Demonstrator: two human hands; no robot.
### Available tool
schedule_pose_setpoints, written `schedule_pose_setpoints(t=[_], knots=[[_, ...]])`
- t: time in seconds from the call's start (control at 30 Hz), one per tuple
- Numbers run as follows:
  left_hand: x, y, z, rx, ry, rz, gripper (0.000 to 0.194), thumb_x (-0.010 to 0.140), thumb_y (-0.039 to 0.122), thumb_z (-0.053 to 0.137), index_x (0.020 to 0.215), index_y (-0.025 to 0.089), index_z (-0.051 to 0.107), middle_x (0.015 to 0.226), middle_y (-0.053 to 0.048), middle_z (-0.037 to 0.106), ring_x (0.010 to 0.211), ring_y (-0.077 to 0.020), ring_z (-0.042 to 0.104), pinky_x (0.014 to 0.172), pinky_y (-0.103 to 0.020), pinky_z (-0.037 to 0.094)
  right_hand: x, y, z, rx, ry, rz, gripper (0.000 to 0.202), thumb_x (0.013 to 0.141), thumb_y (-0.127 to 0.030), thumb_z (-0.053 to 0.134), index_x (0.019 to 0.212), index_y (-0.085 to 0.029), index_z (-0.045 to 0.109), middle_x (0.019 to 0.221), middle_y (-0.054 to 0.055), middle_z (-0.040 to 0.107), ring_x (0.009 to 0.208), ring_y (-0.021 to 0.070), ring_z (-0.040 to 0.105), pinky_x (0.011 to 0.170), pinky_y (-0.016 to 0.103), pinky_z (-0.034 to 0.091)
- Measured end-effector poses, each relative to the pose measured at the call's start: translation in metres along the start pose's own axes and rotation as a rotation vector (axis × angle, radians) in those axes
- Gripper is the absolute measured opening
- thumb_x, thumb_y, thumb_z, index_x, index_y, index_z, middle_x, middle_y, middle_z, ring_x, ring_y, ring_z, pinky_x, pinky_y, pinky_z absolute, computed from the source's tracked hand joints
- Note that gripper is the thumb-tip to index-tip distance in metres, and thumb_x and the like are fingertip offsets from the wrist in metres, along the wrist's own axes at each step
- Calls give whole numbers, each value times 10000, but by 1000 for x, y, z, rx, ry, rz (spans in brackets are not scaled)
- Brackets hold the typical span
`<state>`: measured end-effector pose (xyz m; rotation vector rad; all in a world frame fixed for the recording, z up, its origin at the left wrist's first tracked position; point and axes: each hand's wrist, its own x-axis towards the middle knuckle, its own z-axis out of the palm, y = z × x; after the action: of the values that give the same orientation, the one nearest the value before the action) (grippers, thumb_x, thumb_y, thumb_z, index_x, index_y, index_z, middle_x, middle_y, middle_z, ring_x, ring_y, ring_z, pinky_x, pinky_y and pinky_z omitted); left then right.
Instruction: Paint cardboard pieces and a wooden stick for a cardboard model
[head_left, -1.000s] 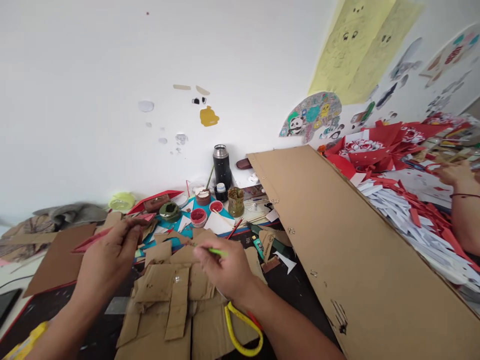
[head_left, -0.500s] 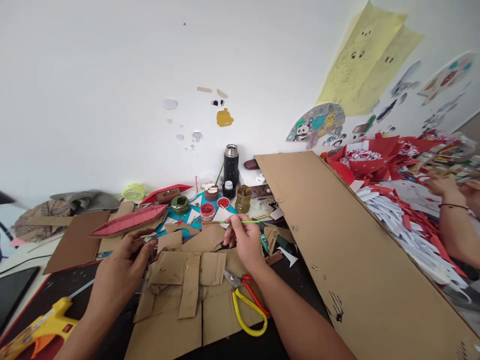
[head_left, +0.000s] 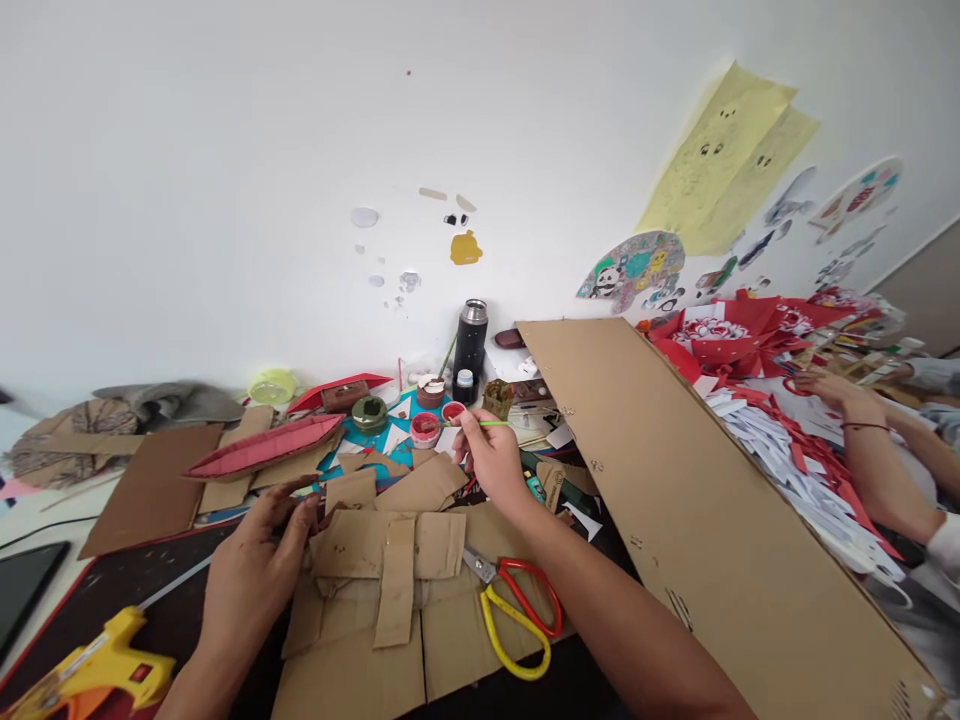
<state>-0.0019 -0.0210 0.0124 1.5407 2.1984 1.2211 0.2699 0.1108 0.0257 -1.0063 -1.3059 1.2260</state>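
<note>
- Pinches a thin green-handled brush [head_left: 495,424] between thumb and fingers of the right hand [head_left: 487,462], above the middle of the worktable.
- Points the brush leftward at the nearer pot of red paint [head_left: 425,430]; cannot tell of any contact between tip and paint.
- Curls the left hand [head_left: 259,555] at the left edge of the cardboard pieces [head_left: 352,660], with only a narrow gap between thumb and fingers; cannot tell of anything held there.
- Has those cardboard pieces lying layered between the forearms, with a narrow cardboard strip [head_left: 395,582] laid over the top ones.
- Has scissors [head_left: 486,570] with one yellow and one red handle resting on the cardboard, near the right forearm.
- Beyond the left hand, shows a pink boat-shaped piece [head_left: 262,447] beside a brown board [head_left: 154,490].
- Has a green pot [head_left: 370,415] left of the nearer red one, and a black flask [head_left: 471,340] standing upright by the wall.
- Shows a yellow glue gun [head_left: 112,665] beside the left forearm.
- Has a large cardboard panel [head_left: 675,480] between the right arm and a heap of white paper strips [head_left: 787,470].
- Past that heap, shows a co-worker's hand [head_left: 829,390] among red and white paper.
</note>
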Motion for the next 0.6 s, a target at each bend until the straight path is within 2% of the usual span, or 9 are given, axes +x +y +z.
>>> schedule_pose_setpoints(t=[0.13,0.27,0.47,0.6], knots=[[1,-2,-12,42,83,-24,306,972,556,607,1019,291,752,960,-44,890,888,-269,841,710,-305,579,13,11,6,-97,-14,-32,524,988,-728,653,923,-212,715,674,3,687,501,151,639,445,245,400],[2,-1,-20,62,186,-98,299,984,558,586,946,291,715,934,-50,863,903,-303,814,725,-352,553,20,20,10,-84,-47,14,534,938,-745,705,915,-212,697,664,-16,687,468,139,630,435,241,415],[0,5,-22,33,147,-124,272,1009,530,588,997,288,712,995,-54,862,991,-308,809,784,-359,556,23,20,9,-8,-67,87,545,886,-728,772,1005,-199,714,631,-44,681,429,126,622,398,215,387],[1,9,-21,25,181,-133,278,973,536,591,967,282,704,957,-54,846,985,-298,804,778,-345,548,19,15,6,21,-59,117,581,854,-672,793,1155,-182,714,629,-58,693,422,126,619,388,209,386]])
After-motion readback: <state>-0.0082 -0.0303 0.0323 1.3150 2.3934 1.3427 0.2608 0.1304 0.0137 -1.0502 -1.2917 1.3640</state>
